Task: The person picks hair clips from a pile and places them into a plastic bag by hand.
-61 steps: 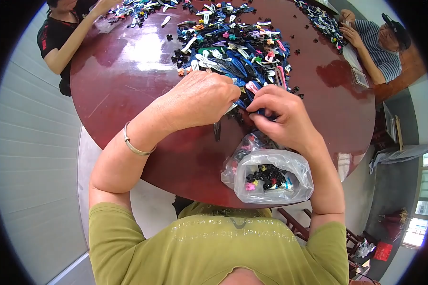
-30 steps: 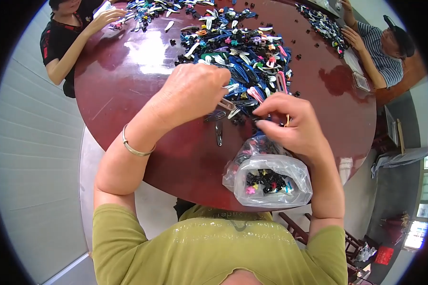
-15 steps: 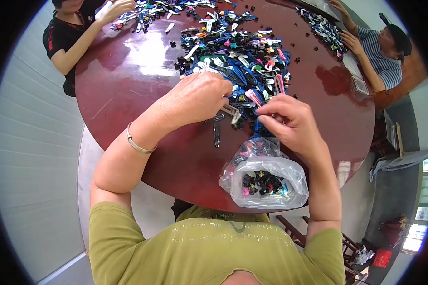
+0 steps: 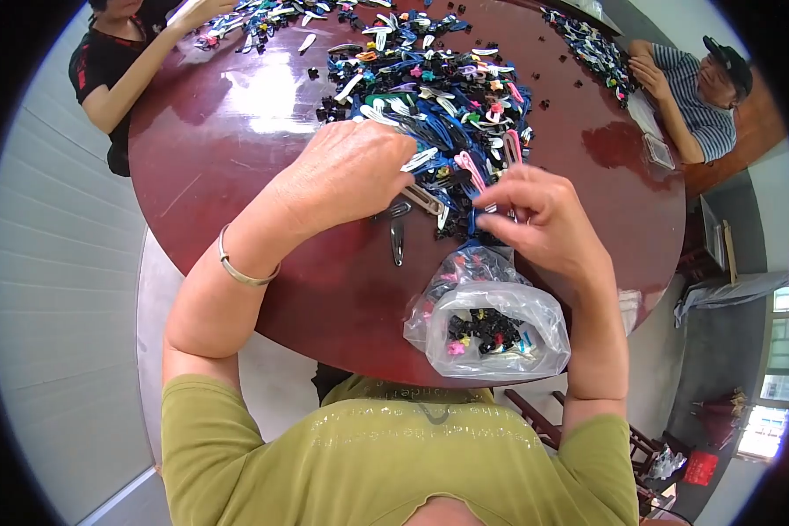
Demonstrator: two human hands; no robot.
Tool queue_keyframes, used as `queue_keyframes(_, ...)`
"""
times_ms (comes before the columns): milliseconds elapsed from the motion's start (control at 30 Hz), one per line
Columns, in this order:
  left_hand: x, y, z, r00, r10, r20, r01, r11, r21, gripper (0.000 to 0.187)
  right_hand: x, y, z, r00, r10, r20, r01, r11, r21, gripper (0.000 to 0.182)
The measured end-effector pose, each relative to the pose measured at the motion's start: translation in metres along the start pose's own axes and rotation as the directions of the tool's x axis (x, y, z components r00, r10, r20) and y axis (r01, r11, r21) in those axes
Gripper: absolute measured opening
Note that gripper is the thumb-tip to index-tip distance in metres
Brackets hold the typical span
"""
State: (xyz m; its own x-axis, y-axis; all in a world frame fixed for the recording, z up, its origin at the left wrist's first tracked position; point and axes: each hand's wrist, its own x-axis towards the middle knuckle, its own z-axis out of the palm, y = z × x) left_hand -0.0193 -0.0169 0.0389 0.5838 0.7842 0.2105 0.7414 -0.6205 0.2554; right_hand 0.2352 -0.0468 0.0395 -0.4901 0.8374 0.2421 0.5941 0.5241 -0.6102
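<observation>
My left hand (image 4: 355,171) is over the near left edge of a pile of hair clips (image 4: 430,123), its fingers curled closed. Whatever they may hold is hidden. A beige-brown snap hair clip (image 4: 425,199) shows right at its fingertips. Two dark snap clips (image 4: 398,243) lie below that hand. Across from it, my right hand (image 4: 543,215) hovers at the pile's right side, thumb and index finger apart. Close to those fingers are a pink snap clip (image 4: 470,170) and a longer pink clip (image 4: 512,147).
A clear plastic bag (image 4: 543,342) holding small black claw clips (image 4: 484,331) stands open at the near edge of the round red table (image 4: 324,316). One person (image 4: 114,79) sits at far left, another (image 4: 688,96) at far right, beside more clips (image 4: 592,57).
My left hand has drawn slightly left. My right thumb and index finger have spread further apart. The view has shifted a little.
</observation>
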Motion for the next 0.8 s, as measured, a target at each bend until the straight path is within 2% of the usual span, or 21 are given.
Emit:
queue_keyframes(67, -0.002, 0.003, -0.009, 0.989, -0.124, 0.085, 0.116, 0.989, 0.088, 0.022, -0.006, -0.005, -0.005, 0.994, -0.004, 0.112, 0.001, 1.000, 0.030, 0.022)
queue_keyframes(100, -0.003, 0.003, -0.012, 0.985, -0.150, 0.085, 0.142, 0.985, 0.095, 0.023, -0.006, -0.010, -0.005, 0.992, -0.004, 0.127, 0.006, 1.000, -0.016, 0.023)
queue_keyframes(200, -0.005, 0.000, -0.016, 0.974, -0.209, 0.088, 0.198, 0.973, 0.119, 0.028, -0.005, -0.012, 0.006, 0.994, -0.004, 0.106, 0.026, 0.978, -0.207, 0.023)
queue_keyframes(267, -0.007, -0.002, -0.015, 0.969, -0.231, 0.083, 0.219, 0.967, 0.132, 0.030, -0.003, -0.013, 0.012, 0.995, 0.024, 0.099, -0.001, 0.974, -0.228, 0.023)
queue_keyframes(433, -0.006, -0.008, 0.005, 0.990, -0.138, 0.005, 0.138, 0.990, -0.021, 0.031, 0.000, -0.017, 0.020, 0.997, -0.007, 0.076, 0.029, 0.957, -0.289, 0.023)
queue_keyframes(567, -0.001, -0.003, 0.015, 0.993, -0.106, -0.053, 0.099, 0.989, -0.112, 0.025, 0.006, -0.003, 0.039, 0.991, -0.093, -0.099, 0.059, 0.951, -0.304, 0.021)
queue_keyframes(633, 0.003, -0.002, 0.016, 0.990, -0.126, -0.061, 0.109, 0.967, -0.229, 0.022, 0.009, 0.006, 0.046, 0.973, -0.139, -0.186, 0.081, 0.953, -0.293, 0.020)
queue_keyframes(733, 0.007, -0.003, 0.018, 0.984, -0.155, -0.089, 0.102, 0.896, -0.432, 0.019, 0.014, 0.013, 0.046, 0.936, -0.153, -0.315, 0.079, 0.969, -0.235, 0.018)
queue_keyframes(800, 0.009, -0.006, 0.021, 0.978, -0.164, -0.128, 0.080, 0.865, -0.495, 0.017, 0.014, 0.012, 0.041, 0.943, -0.066, -0.326, 0.039, 0.995, -0.089, 0.014)
